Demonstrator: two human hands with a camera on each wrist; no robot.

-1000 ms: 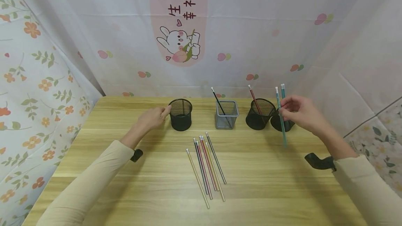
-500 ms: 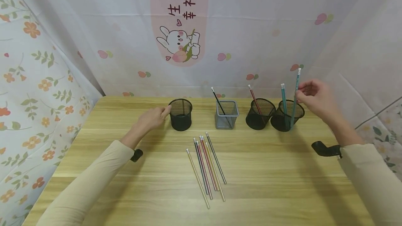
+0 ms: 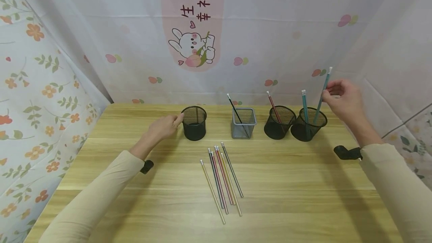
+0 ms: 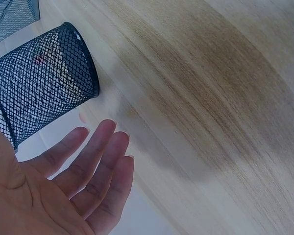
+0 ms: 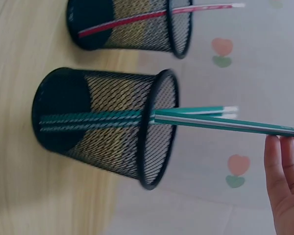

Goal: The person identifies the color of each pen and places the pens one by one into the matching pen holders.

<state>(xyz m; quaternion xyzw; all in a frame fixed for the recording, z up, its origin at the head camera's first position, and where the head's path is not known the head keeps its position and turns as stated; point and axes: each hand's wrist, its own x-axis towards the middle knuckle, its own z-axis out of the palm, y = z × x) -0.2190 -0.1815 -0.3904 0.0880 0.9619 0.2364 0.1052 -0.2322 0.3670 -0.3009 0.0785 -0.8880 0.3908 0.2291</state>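
My right hand (image 3: 345,98) pinches a teal pencil (image 3: 325,85) near its eraser end. The pencil's lower end is at the mouth of the rightmost black mesh pencil cup (image 5: 152,166), where other teal pencils (image 3: 305,102) stand. At the left, my left hand (image 3: 165,126) is beside another round black mesh pencil cup (image 3: 194,130), close to its rim. In the left wrist view its fingers (image 4: 105,161) are extended and loose, with nothing in them; whether the thumb touches the cup is hidden.
A grey square mesh cup (image 3: 243,128) holds a dark pencil (image 3: 234,108). Next to the rightmost cup, a black round cup (image 3: 275,132) holds a red pencil (image 3: 273,106). Several dark, red and gold pencils lie on the wooden table (image 3: 287,198). A printed curtain (image 3: 135,48) hangs behind.
My right hand has moved right and up with the teal pencil, from in front of the rightmost cup to over its right side. The left hand has stayed put.
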